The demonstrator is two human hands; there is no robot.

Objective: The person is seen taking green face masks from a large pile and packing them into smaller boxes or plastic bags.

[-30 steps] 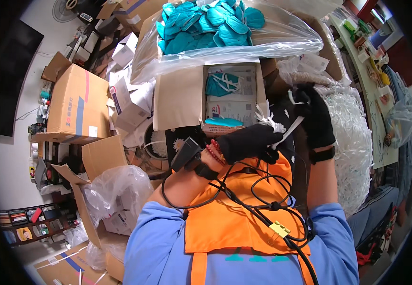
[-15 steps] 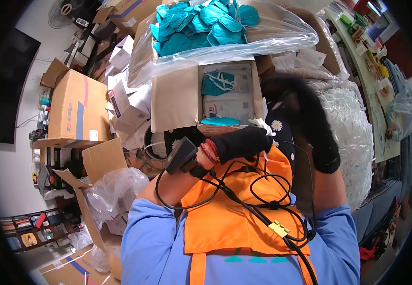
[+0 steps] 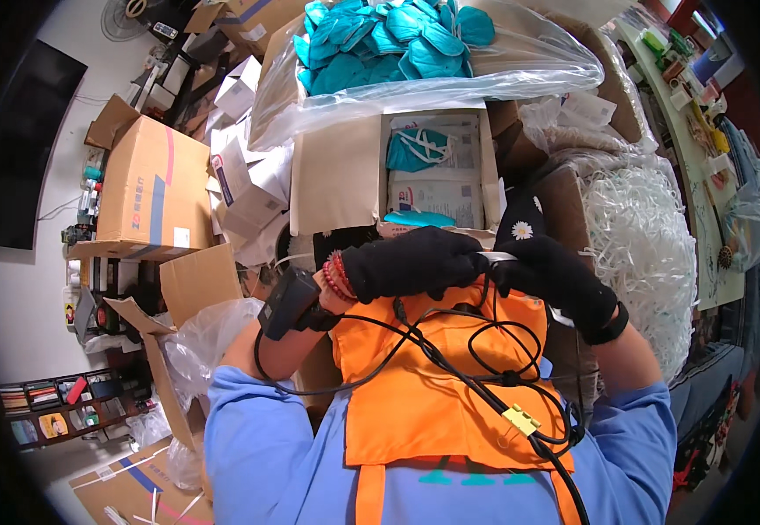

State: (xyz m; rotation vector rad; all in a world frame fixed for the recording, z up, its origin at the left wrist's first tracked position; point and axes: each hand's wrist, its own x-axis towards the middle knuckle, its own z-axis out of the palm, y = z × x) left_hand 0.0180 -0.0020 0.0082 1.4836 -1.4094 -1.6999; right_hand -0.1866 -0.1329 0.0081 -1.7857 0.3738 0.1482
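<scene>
Both my hands wear black gloves and meet in front of my chest. A short piece of white strap [image 3: 496, 256] shows between them. My left hand [image 3: 424, 264] comes in sideways, fingers closed on the strap's left end. From the other side my right hand [image 3: 551, 276] pinches the strap with curled fingers. Another white end [image 3: 561, 317] hangs below the right hand. Just beyond the hands stands an open carton [image 3: 336, 179] holding clear packs, with a teal face mask [image 3: 417, 149] with white straps on top. A second teal mask [image 3: 419, 218] lies at its near edge.
Behind the carton, a plastic-lined box holds a heap of teal mask cups [image 3: 389, 44]. A big bundle of white straps [image 3: 638, 254] fills the right side. White boxes [image 3: 253, 188] and brown cartons [image 3: 157, 188] stand at left. Black cables [image 3: 424, 341] loop over my orange apron [image 3: 450, 420].
My right hand, blurred and raised beside the carton before, has come down to meet the left. My left hand has shifted slightly left, and the strap now spans both hands.
</scene>
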